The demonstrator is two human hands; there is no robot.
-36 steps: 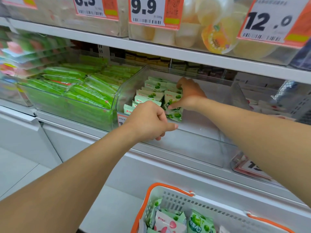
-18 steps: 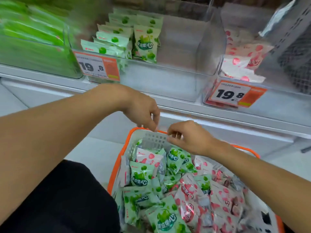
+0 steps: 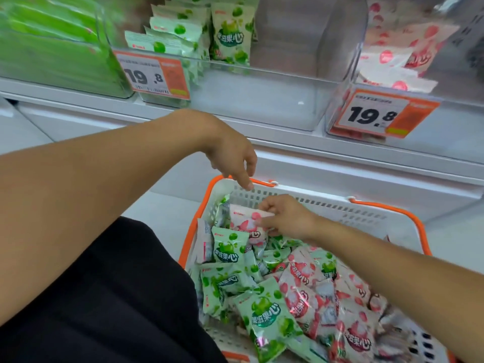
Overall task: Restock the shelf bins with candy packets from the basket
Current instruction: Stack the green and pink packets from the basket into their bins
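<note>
1. Since half a second ago, the right hand has dropped from the basket's far rim onto a pink packet at the far left of the basket, and now pinches its top edge between thumb and fingers.
2. Meanwhile the left hand has stayed above the far rim, its fingers loosely curled and pointing down, holding nothing.
3. Green packets lie against the pink one, so lift straight up to avoid dragging neighbours out.
4. Pink stock sits in the right bin; the middle bin holds green, so carry this packet far and right.
5. Stand it upright like the others.
</note>
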